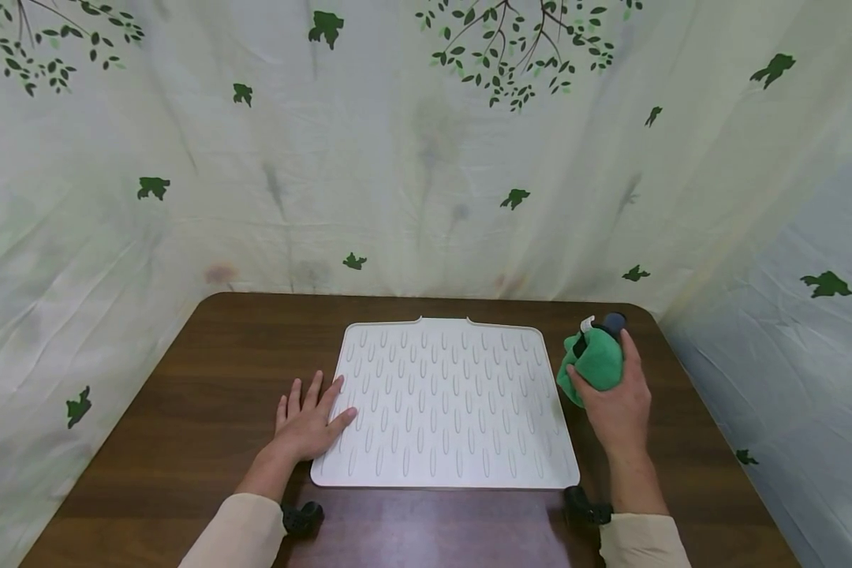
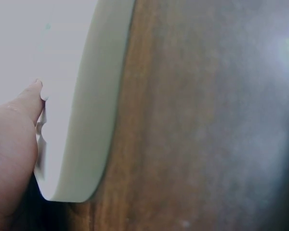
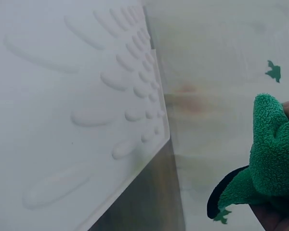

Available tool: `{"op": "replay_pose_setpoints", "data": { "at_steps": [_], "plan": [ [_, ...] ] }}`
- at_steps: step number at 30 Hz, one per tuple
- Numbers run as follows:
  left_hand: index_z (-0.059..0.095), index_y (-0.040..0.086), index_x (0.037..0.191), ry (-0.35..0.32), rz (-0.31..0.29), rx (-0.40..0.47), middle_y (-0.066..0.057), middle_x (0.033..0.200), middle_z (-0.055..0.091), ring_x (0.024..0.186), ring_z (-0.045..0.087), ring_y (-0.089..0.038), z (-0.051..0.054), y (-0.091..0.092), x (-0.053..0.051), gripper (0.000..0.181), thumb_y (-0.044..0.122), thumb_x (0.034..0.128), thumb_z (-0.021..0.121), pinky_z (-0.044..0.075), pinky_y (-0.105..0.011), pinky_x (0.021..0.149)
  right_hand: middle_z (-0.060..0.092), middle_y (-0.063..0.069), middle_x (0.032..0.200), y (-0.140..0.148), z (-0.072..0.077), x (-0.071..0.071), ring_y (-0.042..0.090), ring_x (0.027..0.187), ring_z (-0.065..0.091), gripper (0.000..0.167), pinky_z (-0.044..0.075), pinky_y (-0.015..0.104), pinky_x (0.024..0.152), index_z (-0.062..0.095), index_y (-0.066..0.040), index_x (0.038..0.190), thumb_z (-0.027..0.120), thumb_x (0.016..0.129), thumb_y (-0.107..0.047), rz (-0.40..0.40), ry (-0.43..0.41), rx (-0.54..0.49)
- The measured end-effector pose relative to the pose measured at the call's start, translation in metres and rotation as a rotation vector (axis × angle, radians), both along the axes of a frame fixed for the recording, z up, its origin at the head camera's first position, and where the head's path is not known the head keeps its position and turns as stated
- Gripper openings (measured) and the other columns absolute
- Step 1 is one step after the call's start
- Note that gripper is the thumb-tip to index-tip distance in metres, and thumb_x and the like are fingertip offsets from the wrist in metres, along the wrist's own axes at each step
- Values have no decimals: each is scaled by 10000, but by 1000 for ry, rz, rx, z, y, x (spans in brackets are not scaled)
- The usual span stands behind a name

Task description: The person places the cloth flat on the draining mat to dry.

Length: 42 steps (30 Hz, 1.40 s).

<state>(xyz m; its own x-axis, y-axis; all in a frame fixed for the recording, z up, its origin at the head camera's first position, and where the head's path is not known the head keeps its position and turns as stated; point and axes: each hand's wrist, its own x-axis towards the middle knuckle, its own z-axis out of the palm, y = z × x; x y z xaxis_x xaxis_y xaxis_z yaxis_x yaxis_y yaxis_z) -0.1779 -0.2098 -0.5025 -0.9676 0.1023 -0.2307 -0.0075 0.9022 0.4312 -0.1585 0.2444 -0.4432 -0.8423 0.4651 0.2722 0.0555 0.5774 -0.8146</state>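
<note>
A white ridged drainboard (image 1: 443, 402) lies flat on the brown table, its raised oval bumps facing up. My left hand (image 1: 311, 424) rests at its left edge with fingers spread, the thumb and index fingertip over the rim. In the left wrist view the thumb (image 2: 26, 103) lies along the board's thick side (image 2: 94, 106). My right hand (image 1: 619, 402) grips a bunched green terry cloth (image 1: 599, 361) to the right of the board, apart from it. The cloth (image 3: 277, 159) shows dark edging in the right wrist view, and a white tag sticks up from it in the head view.
The wooden table (image 1: 255, 339) extends on both sides of the board. A pale curtain (image 1: 412, 181) printed with leaves and birds hangs behind and along the sides. Dark wrist straps (image 1: 302, 518) sit near the board's front corners.
</note>
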Motion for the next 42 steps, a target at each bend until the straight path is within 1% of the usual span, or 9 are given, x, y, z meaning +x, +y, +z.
{"op": "replay_pose_setpoints", "data": {
  "at_steps": [6,13,19,31,36,42],
  "plan": [
    [172,210,1652,-8,-2,-7,-216,1718,-55,1537,-164,-530,0,0,1,818,604,1007,483,-142,-713,1190,461,239,1528,-6,0,-2,476,1331,471,1015,402,713,1033,229,-315,1629,858,835,-259,16,-10,8],
    [179,204,1650,-7,-1,-6,-220,1717,-49,1536,-162,-531,1,0,2,814,598,1007,486,-141,-713,1190,424,208,1572,-18,3,-2,473,1362,452,1009,384,733,1065,211,-308,1635,845,852,-258,54,-32,17],
    [181,206,1650,-3,1,2,-219,1717,-46,1539,-153,-527,-1,-1,2,819,614,1004,476,-138,-710,1193,436,210,1566,-28,3,-4,468,1356,464,992,394,727,1069,237,-303,1629,849,850,-242,85,-16,17],
    [184,214,1649,7,7,10,-215,1719,-38,1543,-152,-519,-3,-2,0,825,618,995,483,-140,-703,1197,412,201,1590,-45,0,-10,475,1376,459,1001,400,715,1084,238,-287,1628,857,843,-225,136,-26,59],
    [174,222,1651,9,1,-4,-209,1721,-42,1544,-149,-520,-1,-2,1,809,606,1007,477,-135,-705,1198,415,199,1586,-51,0,-13,472,1371,463,1004,405,708,1083,240,-274,1628,860,840,-228,164,-31,73],
    [185,217,1650,8,3,10,-208,1722,-35,1545,-141,-520,0,0,2,795,589,1013,484,-126,-707,1199,430,207,1569,-57,0,-15,470,1362,469,1002,411,700,1080,256,-250,1624,868,830,-243,184,-22,94]
  ]
}}
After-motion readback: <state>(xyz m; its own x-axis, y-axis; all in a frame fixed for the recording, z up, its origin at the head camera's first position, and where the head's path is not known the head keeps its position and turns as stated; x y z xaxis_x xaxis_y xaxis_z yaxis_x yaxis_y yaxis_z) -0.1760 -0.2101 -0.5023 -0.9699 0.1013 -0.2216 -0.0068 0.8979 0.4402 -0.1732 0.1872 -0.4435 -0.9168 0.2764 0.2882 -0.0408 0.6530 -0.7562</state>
